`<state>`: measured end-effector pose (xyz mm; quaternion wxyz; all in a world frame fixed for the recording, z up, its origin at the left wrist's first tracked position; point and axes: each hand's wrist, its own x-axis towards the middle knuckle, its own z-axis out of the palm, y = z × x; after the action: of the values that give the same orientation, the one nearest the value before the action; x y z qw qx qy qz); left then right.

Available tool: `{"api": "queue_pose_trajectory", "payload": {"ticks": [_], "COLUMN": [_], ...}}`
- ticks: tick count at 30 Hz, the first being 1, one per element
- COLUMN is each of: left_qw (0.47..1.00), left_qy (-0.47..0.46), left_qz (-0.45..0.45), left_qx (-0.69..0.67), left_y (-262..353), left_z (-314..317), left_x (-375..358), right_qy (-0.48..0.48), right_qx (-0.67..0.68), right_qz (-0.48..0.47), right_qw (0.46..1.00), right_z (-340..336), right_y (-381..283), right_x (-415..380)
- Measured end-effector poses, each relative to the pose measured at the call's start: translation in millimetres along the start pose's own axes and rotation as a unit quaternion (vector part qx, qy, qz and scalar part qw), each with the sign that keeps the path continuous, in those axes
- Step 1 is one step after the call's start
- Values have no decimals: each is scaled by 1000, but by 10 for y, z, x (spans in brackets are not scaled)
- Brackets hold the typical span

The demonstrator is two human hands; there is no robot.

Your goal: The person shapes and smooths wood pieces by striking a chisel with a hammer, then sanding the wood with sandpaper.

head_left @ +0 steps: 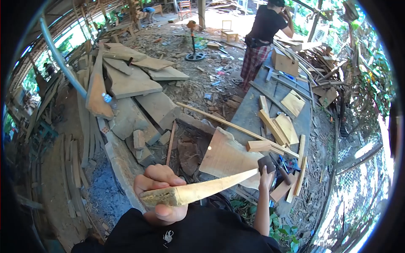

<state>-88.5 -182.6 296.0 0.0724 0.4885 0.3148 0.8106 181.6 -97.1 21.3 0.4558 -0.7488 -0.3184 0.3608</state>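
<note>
My left hand point(162, 192) is closed around the thick near end of a pale, curved piece of wood point(215, 185), thumb below and fingers above. The piece narrows as it runs away to the right. At its far tip my right hand point(265, 179) is closed, thumb upward; its other fingers are mostly hidden. Right behind that hand is a dark block point(266, 163), which looks like a mallet head, with a brown rounded handle point(283, 173) beside it. Under the held wood lies a wide, pale board point(230, 154) with a wavy edge.
A work table point(242, 114) at the right bears a long batten point(223, 121), short boards point(293, 103) and offcuts. Large slabs point(130, 80) are stacked at the left with a plastic bottle point(106, 98). Another person point(265, 31) stands beyond the table.
</note>
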Motion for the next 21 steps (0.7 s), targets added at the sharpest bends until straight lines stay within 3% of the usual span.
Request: {"api": "queue_pose_trajectory", "payload": {"ticks": [4,10,13,16,18,21], "left_qw": [998,997,996,998,999,997], "left_qy": [49,62,72,41,7,-16], "left_qz": [33,24,43,36,49,62], "left_qx": [-2,32,31,27,6,31], "left_y": [-45,7,-42,14,22,0], "left_z": [164,278,270,334,353,300], "left_x": [-17,-40,-51,-45,-4,31], "right_qy": [-60,-127,-247,-339,-329,-241], "right_qx": [146,206,266,239,237,192], "right_qz": [-112,-194,-293,-411,-422,-350], "right_qw": [981,951,884,812,811,885], "right_z": [-109,-298,-377,-421,-410,-343], "right_y": [-550,-1381,-1796,-2030,-2153,-1891], "right_x": [-689,-1626,-1869,-1905,-1936,-1871]}}
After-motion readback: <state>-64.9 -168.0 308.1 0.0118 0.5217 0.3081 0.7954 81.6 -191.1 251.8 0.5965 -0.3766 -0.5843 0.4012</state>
